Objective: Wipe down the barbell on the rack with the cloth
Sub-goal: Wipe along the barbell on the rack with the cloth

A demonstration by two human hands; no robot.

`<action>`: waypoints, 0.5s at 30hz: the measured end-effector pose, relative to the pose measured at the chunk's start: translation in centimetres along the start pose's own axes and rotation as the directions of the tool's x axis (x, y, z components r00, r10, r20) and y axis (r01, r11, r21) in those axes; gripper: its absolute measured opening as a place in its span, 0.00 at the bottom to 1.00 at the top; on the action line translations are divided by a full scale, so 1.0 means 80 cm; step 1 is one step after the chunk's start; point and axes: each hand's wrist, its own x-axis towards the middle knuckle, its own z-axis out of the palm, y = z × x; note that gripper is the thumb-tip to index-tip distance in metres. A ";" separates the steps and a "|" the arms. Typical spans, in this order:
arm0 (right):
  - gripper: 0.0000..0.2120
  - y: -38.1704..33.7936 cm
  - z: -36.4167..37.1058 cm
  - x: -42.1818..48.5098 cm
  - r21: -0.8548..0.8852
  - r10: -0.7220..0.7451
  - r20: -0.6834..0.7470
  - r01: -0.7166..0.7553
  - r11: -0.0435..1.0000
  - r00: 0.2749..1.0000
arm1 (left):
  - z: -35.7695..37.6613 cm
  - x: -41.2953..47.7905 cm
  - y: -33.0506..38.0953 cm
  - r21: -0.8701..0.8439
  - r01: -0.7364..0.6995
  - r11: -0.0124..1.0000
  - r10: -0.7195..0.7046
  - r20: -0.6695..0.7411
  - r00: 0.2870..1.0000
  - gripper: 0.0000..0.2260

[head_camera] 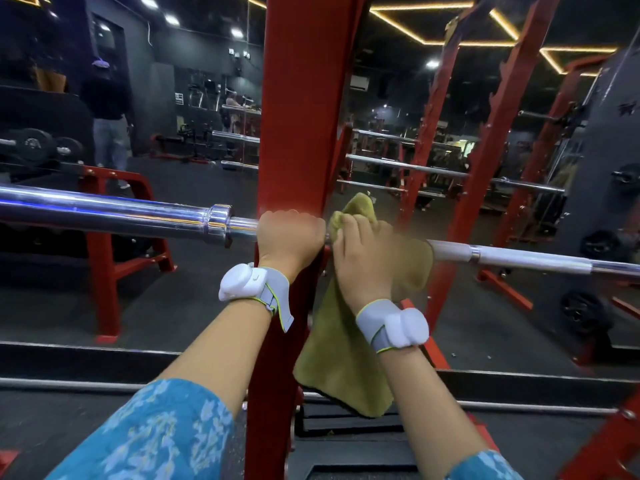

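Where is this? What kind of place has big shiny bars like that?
Most likely a gym: a chrome barbell lies on a red rack, dumbbells sit far left, and more racks stand behind.

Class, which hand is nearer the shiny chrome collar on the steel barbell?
Left. The left hand grips the steel barbell just beside the shiny chrome collar; the right hand, holding the olive-green cloth, sits farther along.
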 end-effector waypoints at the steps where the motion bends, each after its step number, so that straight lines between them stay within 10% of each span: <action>1: 0.08 0.004 0.001 -0.004 0.010 -0.055 -0.035 0.056 0.998 0.998 | 0.000 0.000 0.000 -0.003 0.000 1.000 0.000 -0.002 1.000 0.19; 4: 0.09 0.035 0.003 -0.008 -0.016 -0.036 -0.071 0.035 0.999 0.997 | -0.002 -0.001 0.002 -0.011 -0.002 1.000 0.002 -0.008 1.000 0.19; 9: 0.16 0.064 -0.015 -0.003 0.167 0.450 0.041 -0.450 0.877 0.892 | -0.005 0.000 0.001 -0.012 0.000 1.000 0.000 0.010 1.000 0.19; 15: 0.11 0.038 -0.039 -0.061 0.531 0.415 0.011 -0.357 0.769 0.910 | -0.005 0.000 0.001 -0.007 0.002 1.000 -0.002 0.005 1.000 0.20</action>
